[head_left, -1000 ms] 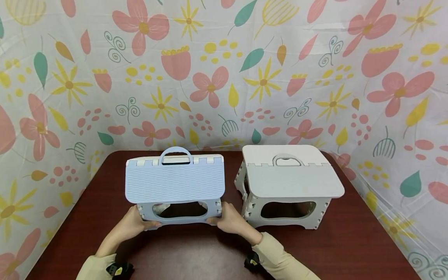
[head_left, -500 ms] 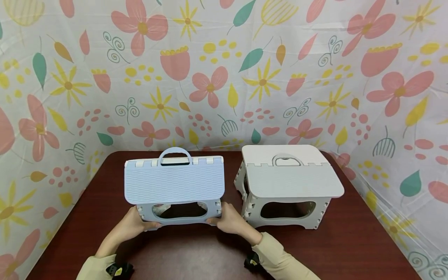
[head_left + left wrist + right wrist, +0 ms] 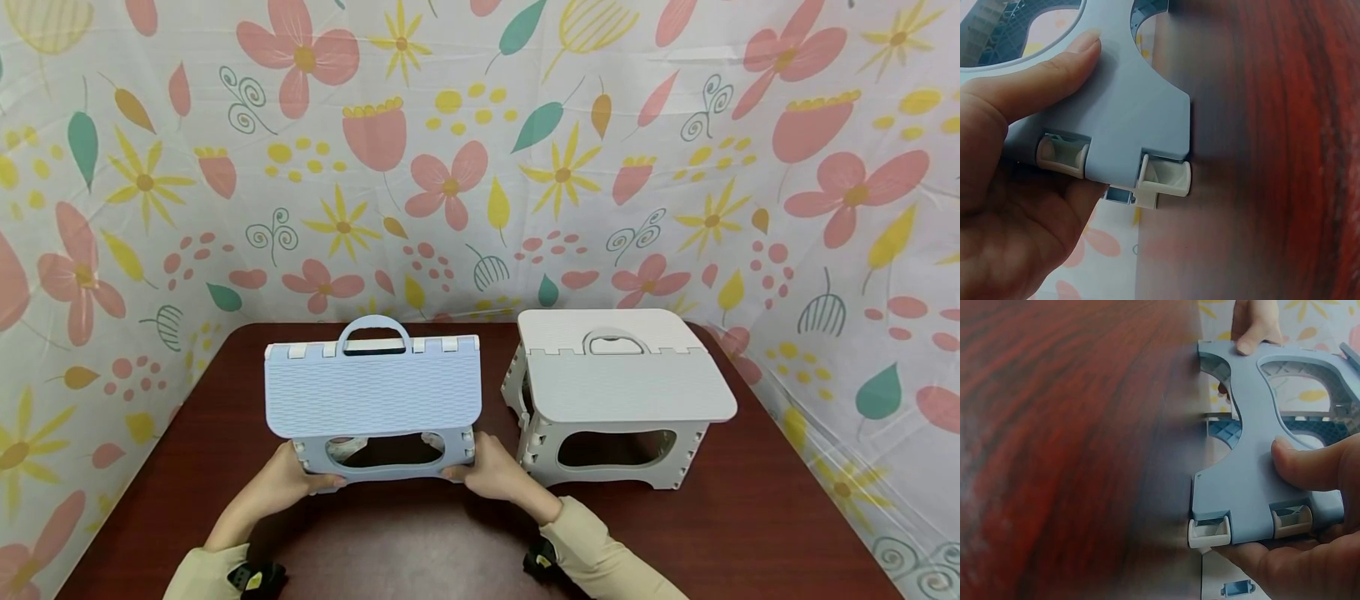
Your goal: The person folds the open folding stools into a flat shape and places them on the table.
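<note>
A blue and white folding step stool (image 3: 373,392) stands at the left of the table, its hinged top bent in a ridge and its carry handle raised. My left hand (image 3: 281,482) grips the lower left corner, thumb on the front leg panel (image 3: 1122,94) and fingers behind it. At the lower right corner my right hand (image 3: 495,471) holds the same panel, thumb in front in the right wrist view, fingers curled behind the hinge side. Part of the stool's far side is hidden.
A white and grey folding stool (image 3: 622,392) stands unfolded to the right, close beside my right hand. Both stools are on a dark red-brown wooden table (image 3: 420,550). A flower-printed cloth (image 3: 480,167) hangs behind the table's back edge.
The blue stool's top has folded slightly more, so less of its white rear half shows behind the ridge. Both hands keep their hold in the same place.
</note>
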{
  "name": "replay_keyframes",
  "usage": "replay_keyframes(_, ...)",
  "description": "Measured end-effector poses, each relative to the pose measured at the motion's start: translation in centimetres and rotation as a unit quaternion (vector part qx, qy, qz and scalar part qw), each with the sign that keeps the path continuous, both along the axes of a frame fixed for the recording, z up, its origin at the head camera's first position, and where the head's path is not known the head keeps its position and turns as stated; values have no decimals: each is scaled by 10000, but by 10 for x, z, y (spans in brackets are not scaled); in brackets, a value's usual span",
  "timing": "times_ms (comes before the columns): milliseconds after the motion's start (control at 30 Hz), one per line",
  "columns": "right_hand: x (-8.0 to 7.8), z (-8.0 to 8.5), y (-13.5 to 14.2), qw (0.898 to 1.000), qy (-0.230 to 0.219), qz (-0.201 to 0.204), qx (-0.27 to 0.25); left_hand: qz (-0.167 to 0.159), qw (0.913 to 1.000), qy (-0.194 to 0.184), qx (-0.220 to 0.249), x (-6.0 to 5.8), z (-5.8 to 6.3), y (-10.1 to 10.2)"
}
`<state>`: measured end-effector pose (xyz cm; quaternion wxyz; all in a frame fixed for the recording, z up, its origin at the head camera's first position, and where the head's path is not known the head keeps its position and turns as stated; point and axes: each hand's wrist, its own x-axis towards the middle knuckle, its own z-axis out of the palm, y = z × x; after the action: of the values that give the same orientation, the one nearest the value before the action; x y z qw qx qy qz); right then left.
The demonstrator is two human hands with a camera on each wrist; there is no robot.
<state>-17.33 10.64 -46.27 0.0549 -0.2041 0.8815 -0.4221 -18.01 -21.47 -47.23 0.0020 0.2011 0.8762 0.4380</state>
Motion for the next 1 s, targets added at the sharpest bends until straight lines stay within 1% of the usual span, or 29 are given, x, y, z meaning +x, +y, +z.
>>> replay_keyframes(333,1,2,0,10000,-68,47,-49,23,9999,-137,19,0,2,0)
replay_keyframes(567,1,1,0,9999,-121,65,-78,-93,9990,-370,211,1,3,0)
replay_keyframes(900,1,1,1,9996,-198,157,-134,-224,9959,-744,457,0,0,-1)
replay_keyframes(1000,1,1,2,9994,-257,187,-146,-204,9965,-690,437,0,0,0)
